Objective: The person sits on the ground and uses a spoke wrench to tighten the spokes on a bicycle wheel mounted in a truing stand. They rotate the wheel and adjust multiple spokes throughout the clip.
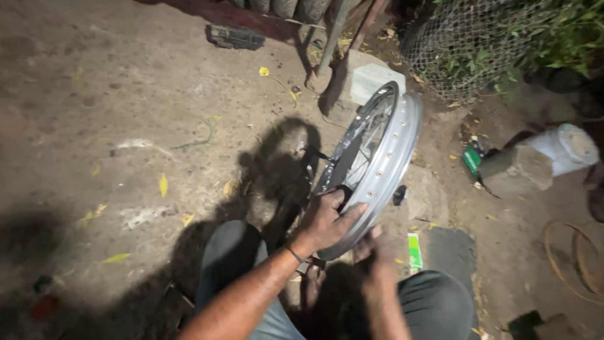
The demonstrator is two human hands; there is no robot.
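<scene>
Here, the biggest thing under you is the bare dirt ground [113,94], strewn with yellow leaves and lit hard from above. At the upper right a wire mesh fence [465,44] holds back green plants. A white cylinder [566,148] lies on its side at the right, touching a grey stone block [516,170], and a rusty hoop [576,261] rests on the ground below them.

The spoked wheel rim [384,157] stands on edge just in front of your knees, tilted slightly, its silver channel facing you and its spokes running in to the hub behind. It has no tyre on it. Judge it as stiff metal, moderately heavy, and smooth enough to slip in a sweaty palm; the spokes are thin and would bend if you leaned on them. The rim band itself is the safe place to take hold, one hand on each side of the lower arc.

Your left hand [327,220] is clamped over the lower left edge of the rim, fingers curled across the band and thumb out along it. Your right hand [377,258] sits low, just under the rim's bottom edge; it lies in shadow, so I cannot tell whether its fingers are closed on the metal or merely resting against it.

A small green and white packet [414,252] lies on the ground just beside your right knee.
</scene>
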